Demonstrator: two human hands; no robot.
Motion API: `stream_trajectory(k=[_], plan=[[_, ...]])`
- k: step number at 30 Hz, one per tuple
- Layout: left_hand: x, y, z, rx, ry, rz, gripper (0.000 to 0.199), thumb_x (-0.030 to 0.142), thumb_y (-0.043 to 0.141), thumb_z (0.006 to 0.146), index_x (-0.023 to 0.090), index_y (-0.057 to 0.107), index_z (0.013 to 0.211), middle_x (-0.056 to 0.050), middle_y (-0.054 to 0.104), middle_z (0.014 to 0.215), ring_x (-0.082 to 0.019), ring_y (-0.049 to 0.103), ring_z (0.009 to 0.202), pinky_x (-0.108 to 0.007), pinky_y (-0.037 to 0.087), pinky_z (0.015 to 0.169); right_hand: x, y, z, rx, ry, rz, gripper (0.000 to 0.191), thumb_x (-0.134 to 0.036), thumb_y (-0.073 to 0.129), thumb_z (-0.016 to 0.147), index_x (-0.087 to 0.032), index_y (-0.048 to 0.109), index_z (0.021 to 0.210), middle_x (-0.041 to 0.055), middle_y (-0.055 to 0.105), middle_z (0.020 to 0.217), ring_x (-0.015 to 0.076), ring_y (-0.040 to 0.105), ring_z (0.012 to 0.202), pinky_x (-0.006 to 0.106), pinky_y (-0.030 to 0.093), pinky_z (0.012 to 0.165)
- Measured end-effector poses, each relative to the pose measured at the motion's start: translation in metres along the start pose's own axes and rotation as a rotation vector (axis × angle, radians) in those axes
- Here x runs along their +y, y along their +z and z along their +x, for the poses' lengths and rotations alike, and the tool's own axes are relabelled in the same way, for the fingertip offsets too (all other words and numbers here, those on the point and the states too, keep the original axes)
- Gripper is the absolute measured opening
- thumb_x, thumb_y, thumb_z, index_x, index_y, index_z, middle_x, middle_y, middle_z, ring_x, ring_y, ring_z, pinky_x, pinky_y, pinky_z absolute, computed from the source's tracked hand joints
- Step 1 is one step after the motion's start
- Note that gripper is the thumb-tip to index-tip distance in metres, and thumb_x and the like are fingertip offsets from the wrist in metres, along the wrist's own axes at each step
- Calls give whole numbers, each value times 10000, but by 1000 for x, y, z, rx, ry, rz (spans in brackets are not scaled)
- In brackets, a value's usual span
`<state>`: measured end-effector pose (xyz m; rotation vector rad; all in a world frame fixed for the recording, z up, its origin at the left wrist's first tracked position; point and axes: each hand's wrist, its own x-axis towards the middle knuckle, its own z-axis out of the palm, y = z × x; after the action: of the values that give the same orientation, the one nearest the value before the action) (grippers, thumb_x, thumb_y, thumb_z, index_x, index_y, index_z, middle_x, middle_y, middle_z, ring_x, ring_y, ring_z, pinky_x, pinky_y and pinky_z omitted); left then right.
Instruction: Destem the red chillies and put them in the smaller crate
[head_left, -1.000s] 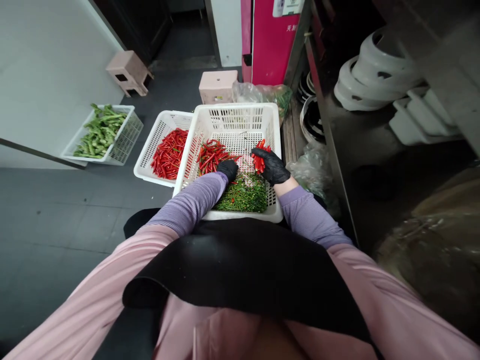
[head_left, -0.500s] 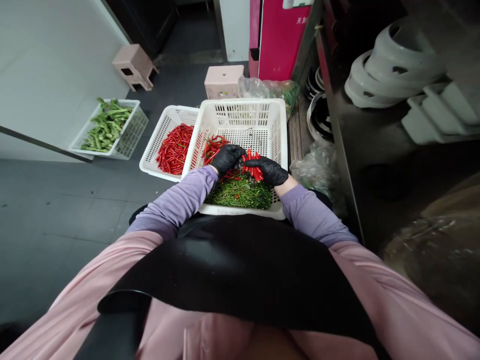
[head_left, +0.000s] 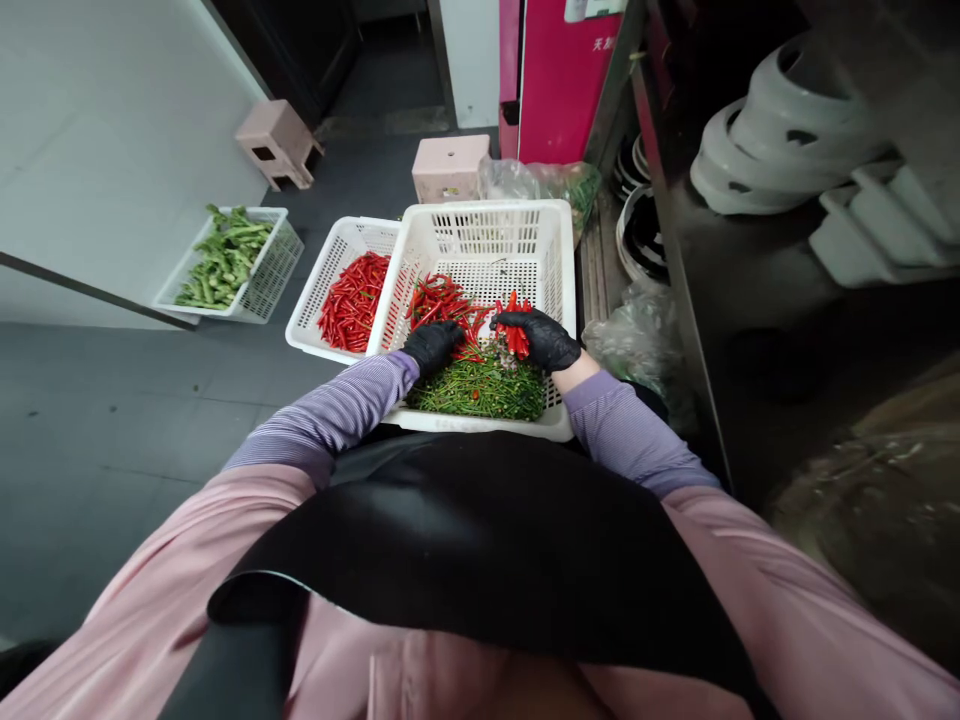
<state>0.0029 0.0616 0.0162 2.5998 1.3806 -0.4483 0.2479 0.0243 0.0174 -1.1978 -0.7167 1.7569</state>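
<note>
My right hand (head_left: pixel 550 340), in a black glove, is closed around a bunch of red chilies (head_left: pixel 517 338) above the large white basket (head_left: pixel 559 420). My left hand (head_left: pixel 435 347), gloved in black too, is low at the left of this basket, its fingers curled together at the edge of the loose red chilies (head_left: pixel 442 297). Whatever its fingertips grip, if anything, is hidden. Below both hands lies a heap of green chili stems (head_left: pixel 480 388), in the near part of the basket.
A smaller white basket (head_left: pixel 300 318) of red chilies adjoins on the left. Farther left is a basket (head_left: pixel 281 250) of green vegetables. Pink stools (head_left: pixel 450 165) stand beyond. A metal shelf (head_left: pixel 701 330) runs along the right, with plastic bags (head_left: pixel 634 335) beside it.
My left hand has moved away from the bunch, left and toward me, down to the loose chilies and stems. My right hand keeps the bunch in nearly the same place.
</note>
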Motion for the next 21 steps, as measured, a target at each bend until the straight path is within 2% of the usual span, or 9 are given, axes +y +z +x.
stream_trajectory(k=[3,6,9,12,14,16,18,21], plan=[[10,12,2,-103,-39,-11,476,209,581,1087,195,713,1544,-216,711,1580,-324,757,1360,-432,598,1129,-1,3,-1,-24,-1,43,98,-246,874,786,-201,831,710,-15,751,656,131,630,622,272,572,691],[16,18,6,-128,-69,-67,444,209,580,1092,186,729,1509,-209,769,1475,-307,788,1299,-393,605,1096,-1,2,-1,-18,1,43,111,-255,888,790,-201,815,727,-17,741,648,150,670,657,293,597,742],[14,18,5,-112,-134,-135,412,224,611,1072,172,759,1453,-195,817,1369,-315,809,1228,-388,616,1064,1,0,1,22,8,28,165,-284,944,771,-216,793,763,-27,717,622,179,692,658,337,615,760],[8,13,3,-153,-209,-207,322,238,653,1046,180,814,1318,-172,851,1231,-313,828,1120,-386,624,1014,3,-2,5,0,20,43,165,-239,953,734,-217,797,786,-11,779,707,180,707,687,327,611,747],[5,8,4,-122,-254,-294,229,258,702,1012,175,845,1172,-149,854,1068,-312,828,1019,-386,632,952,6,-4,8,-13,14,56,159,-221,951,710,-215,806,775,-7,800,738,172,703,697,312,601,734],[2,3,5,-25,-286,-378,190,304,724,1005,174,849,1064,-110,809,877,-296,803,903,-388,634,875,9,-6,11,11,-6,48,176,-251,965,689,-216,799,733,-19,773,692,160,668,660,312,587,725],[4,-2,5,62,-266,-542,266,409,708,1044,182,847,1027,-67,724,724,-259,740,754,-387,621,773,12,-7,12,41,-37,25,211,-295,980,657,-226,784,691,-38,742,648,158,644,644,324,587,754],[15,-9,1,75,-120,-986,482,660,717,1038,199,849,981,-20,596,593,-184,566,535,-357,527,581,14,-3,10,-10,-101,16,268,-344,1013,588,-256,789,707,-43,786,713,202,737,801,359,614,909]])
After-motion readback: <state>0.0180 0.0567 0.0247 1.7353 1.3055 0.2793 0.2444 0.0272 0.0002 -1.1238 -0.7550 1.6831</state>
